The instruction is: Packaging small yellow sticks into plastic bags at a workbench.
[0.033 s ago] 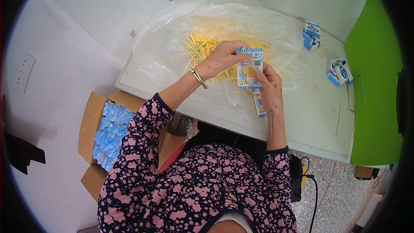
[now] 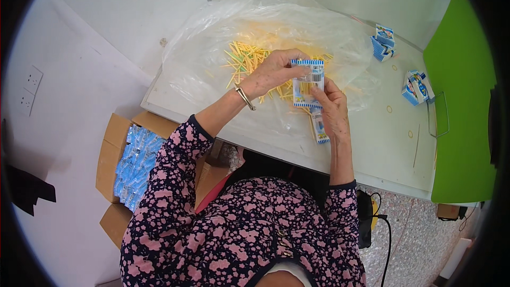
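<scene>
A small blue-and-white striped packet [image 2: 308, 92] with a see-through front is held upright between my two hands above the table. My left hand [image 2: 273, 73] pinches its upper part, thumb across the front. Lower down, my right hand [image 2: 333, 107] grips the packet's right side with thumb and fingers. Another such packet [image 2: 320, 129] sits just below, partly behind my right hand; whether that hand also holds it, I cannot tell. Loose thin yellow sticks [image 2: 244, 56], a few of them green, lie behind my hands on a clear plastic bag [image 2: 196, 48].
Bundles of striped packets stand at the back right [image 2: 383, 45] and by the green panel [image 2: 418, 88]. Rubber bands [image 2: 389, 109] lie on the white table [image 2: 372, 154]. An open cardboard box [image 2: 109, 162] full of blue packets [image 2: 138, 165] is at the left, below table height.
</scene>
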The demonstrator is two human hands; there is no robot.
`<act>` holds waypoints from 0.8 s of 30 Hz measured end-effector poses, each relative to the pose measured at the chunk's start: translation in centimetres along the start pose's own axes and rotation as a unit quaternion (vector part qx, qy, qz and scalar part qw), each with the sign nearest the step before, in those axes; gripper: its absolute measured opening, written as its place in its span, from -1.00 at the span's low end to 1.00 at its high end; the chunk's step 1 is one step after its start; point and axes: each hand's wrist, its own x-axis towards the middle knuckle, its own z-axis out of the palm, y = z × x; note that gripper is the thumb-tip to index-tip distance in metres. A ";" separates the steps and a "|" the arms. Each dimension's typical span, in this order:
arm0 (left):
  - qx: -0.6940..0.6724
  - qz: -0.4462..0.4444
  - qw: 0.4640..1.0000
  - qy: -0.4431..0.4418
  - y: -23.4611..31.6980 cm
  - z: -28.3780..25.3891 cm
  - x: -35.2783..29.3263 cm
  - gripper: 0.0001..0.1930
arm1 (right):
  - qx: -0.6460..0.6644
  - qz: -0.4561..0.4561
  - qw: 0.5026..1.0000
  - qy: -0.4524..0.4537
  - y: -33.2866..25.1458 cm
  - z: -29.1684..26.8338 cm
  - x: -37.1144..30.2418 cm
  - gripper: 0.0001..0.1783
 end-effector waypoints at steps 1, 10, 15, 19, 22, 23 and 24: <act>-0.001 0.000 1.000 0.000 -0.1 0.1 -0.1 -0.73 | 0.000 0.001 1.000 0.001 0.1 -0.4 0.0 -0.74; 0.171 0.098 0.980 0.004 -0.9 0.7 -0.1 -0.65 | -0.013 0.050 0.997 -0.056 -0.1 -2.1 -0.2 -0.72; 0.060 0.074 0.995 0.015 0.2 1.0 -0.3 -0.66 | -0.065 0.097 0.991 -0.067 -0.5 -2.1 -0.4 -0.73; 0.159 0.107 0.981 -0.014 -0.7 1.3 0.4 -0.64 | -0.080 0.101 0.989 -0.072 -1.0 -1.5 -0.7 -0.73; 0.168 0.112 0.979 -0.034 -0.4 1.5 1.0 -0.62 | -0.071 0.055 0.994 -0.059 -0.7 -1.7 -0.8 -0.75; 0.119 0.083 0.989 -0.038 -0.3 1.5 1.0 -0.63 | -0.099 0.079 0.991 -0.053 -0.5 -2.1 -0.8 -0.76; 0.069 0.054 0.995 -0.042 -0.2 1.5 1.0 -0.64 | -0.127 0.104 0.985 -0.047 -0.5 -2.4 -0.8 -0.76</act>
